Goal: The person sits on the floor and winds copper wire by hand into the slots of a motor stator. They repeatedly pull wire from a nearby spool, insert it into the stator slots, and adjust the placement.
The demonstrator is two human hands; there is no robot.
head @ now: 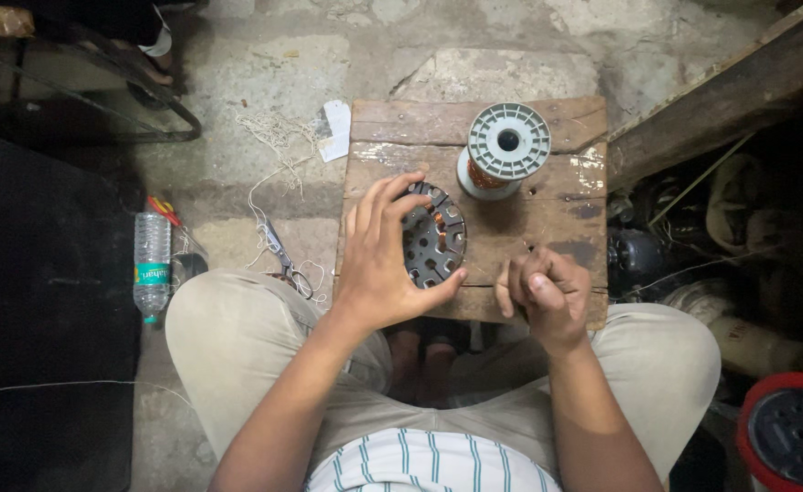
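Observation:
A dark round motor stator [434,239] with copper windings stands on edge on a small wooden board [566,214]. My left hand [381,260] grips it around the rim, fingers over the top and thumb below. To the right, my right hand [545,287] is closed, pinching what looks like a thin copper wire near the board's front edge. Behind the stator on the board stands a grey plastic spool of copper wire [504,148].
A plastic water bottle [152,264] lies on the concrete floor at left, near scissors [283,260] and loose string [278,137]. At the bottom right is a red round object [789,433]. A wooden beam [720,96] and dark clutter are at right.

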